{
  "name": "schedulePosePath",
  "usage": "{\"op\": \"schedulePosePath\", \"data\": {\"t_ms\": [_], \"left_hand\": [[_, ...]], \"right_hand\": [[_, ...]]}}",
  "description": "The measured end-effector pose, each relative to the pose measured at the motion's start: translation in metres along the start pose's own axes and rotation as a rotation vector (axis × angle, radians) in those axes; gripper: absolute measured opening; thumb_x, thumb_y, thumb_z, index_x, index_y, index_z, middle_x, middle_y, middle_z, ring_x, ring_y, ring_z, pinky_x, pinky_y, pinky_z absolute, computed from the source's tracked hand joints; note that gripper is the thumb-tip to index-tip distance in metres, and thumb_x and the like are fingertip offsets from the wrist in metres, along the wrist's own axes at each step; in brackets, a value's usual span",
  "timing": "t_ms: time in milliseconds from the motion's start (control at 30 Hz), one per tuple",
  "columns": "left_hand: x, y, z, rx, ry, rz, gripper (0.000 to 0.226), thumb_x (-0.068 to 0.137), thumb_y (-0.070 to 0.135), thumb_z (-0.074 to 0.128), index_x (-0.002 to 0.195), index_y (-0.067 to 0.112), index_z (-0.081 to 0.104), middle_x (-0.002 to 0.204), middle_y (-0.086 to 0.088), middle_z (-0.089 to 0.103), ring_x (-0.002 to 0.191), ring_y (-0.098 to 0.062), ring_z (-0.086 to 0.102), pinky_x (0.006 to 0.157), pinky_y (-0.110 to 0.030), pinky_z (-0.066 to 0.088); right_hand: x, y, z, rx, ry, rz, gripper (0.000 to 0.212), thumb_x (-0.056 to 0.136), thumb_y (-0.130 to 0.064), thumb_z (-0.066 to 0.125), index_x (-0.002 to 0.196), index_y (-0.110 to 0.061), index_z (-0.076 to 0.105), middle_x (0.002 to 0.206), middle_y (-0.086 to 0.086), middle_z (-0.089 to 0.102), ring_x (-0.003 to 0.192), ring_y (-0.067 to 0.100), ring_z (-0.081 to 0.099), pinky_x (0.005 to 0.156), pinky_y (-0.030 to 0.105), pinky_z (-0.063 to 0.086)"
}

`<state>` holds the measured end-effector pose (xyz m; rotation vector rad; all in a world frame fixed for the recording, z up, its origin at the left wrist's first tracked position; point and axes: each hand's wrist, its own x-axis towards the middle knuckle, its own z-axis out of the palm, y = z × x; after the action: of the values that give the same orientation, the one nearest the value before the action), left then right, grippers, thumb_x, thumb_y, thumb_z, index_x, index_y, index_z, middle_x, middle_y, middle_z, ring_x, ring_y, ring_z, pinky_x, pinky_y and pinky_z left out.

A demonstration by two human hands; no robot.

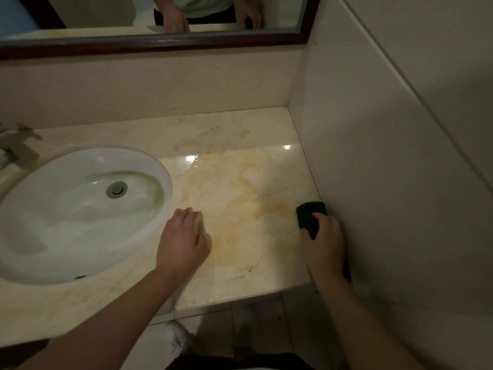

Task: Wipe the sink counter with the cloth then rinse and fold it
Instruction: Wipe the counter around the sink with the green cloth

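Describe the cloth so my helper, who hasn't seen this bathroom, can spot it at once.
Start at the white oval sink and follow the beige marble counter rightward to the side wall. There, near the front edge, the right hand presses down on the cloth. It is the only dark green thing on the pale, yellow-stained stone.
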<state>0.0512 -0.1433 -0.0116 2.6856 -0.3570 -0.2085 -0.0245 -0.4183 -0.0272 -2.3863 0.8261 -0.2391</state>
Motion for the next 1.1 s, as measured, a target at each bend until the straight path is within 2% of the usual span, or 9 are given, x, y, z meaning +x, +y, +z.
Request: {"op": "schedulePosePath", "data": {"t_ms": [200,300,433,567,633,733,900,1000,1100], "left_hand": [[-0.001,0.064,0.004,-0.415,-0.113,0.08,0.024,0.089,0.014,0.053,0.109,0.013,0.066,0.105,0.005,0.059,0.1,-0.013,0.056,0.08,-0.011,0.039],[0.006,0.103,0.008,-0.657,-0.282,-0.038,0.024,0.094,0.019,0.059,0.117,0.016,0.063,0.114,0.001,0.066,0.101,-0.012,0.061,0.089,-0.023,0.048],[0.006,0.144,0.002,-1.014,-0.521,-0.172,0.059,0.082,0.049,0.065,0.133,0.022,0.053,0.127,-0.001,0.062,0.116,-0.017,0.059,0.1,-0.037,0.048],[0.002,0.149,-0.01,-1.087,-0.41,-0.206,0.008,0.093,0.024,0.061,0.092,0.019,0.066,0.088,-0.004,0.07,0.085,-0.019,0.066,0.075,-0.031,0.055],[-0.001,0.138,-0.018,-1.137,-0.444,-0.158,0.017,0.098,0.022,0.056,0.09,0.012,0.067,0.074,0.0,0.068,0.073,-0.018,0.063,0.065,-0.027,0.05],[-0.01,0.126,-0.035,-1.237,-0.631,-0.101,0.027,0.091,0.031,0.06,0.107,0.011,0.069,0.096,-0.006,0.075,0.091,-0.023,0.072,0.076,-0.034,0.058],[-0.021,0.132,-0.056,-1.139,-0.77,-0.067,0.016,0.096,0.006,0.054,0.095,0.009,0.069,0.077,0.001,0.073,0.069,-0.01,0.068,0.063,-0.027,0.056],[-0.025,0.145,-0.062,-0.731,-0.568,0.055,0.024,0.095,0.01,0.056,0.074,0.014,0.066,0.062,0.001,0.06,0.055,-0.011,0.056,0.056,-0.027,0.047],[-0.028,0.157,-0.067,-0.422,-0.475,0.117,0.022,0.092,0.013,0.055,0.071,0.017,0.061,0.066,-0.001,0.062,0.057,-0.013,0.059,0.053,-0.025,0.048]], "right_hand": [[0.008,-0.01,-0.016,0.114,0.002,0.102,0.024,0.092,-0.006,0.058,0.114,-0.011,0.066,0.115,0.009,0.065,0.105,0.025,0.061,0.087,0.032,0.049],[-0.002,-0.025,-0.047,0.366,-0.054,0.145,0.019,0.092,-0.009,0.06,0.104,-0.021,0.067,0.1,0.0,0.068,0.091,0.02,0.066,0.07,0.028,0.053],[-0.02,-0.055,-0.08,0.698,-0.175,0.175,0.022,0.089,-0.003,0.062,0.093,-0.023,0.072,0.093,-0.003,0.074,0.085,0.011,0.071,0.067,0.02,0.056],[-0.034,-0.068,-0.102,0.851,-0.223,0.161,0.023,0.091,-0.001,0.059,0.092,-0.021,0.072,0.087,-0.004,0.076,0.085,0.008,0.072,0.07,0.019,0.057],[-0.035,-0.066,-0.11,0.967,-0.194,0.22,0.024,0.091,0.001,0.057,0.09,-0.019,0.07,0.084,-0.002,0.075,0.083,0.013,0.072,0.071,0.023,0.058],[-0.027,-0.06,-0.117,1.1,-0.081,0.369,0.028,0.09,0.008,0.051,0.089,-0.016,0.066,0.084,0.006,0.07,0.079,0.019,0.067,0.067,0.027,0.056],[-0.029,-0.056,-0.111,1.124,-0.241,0.499,0.023,0.095,-0.002,0.049,0.106,-0.012,0.066,0.101,0.015,0.069,0.095,0.03,0.066,0.069,0.036,0.055],[-0.05,-0.061,-0.11,0.958,-0.305,0.278,0.017,0.097,-0.019,0.054,0.111,-0.022,0.062,0.113,0.006,0.067,0.101,0.019,0.068,0.074,0.028,0.057],[-0.072,-0.07,-0.102,0.749,-0.307,0.024,0.029,0.084,-0.014,0.069,0.106,-0.027,0.055,0.118,-0.007,0.06,0.104,0.003,0.061,0.074,0.016,0.055]]}}
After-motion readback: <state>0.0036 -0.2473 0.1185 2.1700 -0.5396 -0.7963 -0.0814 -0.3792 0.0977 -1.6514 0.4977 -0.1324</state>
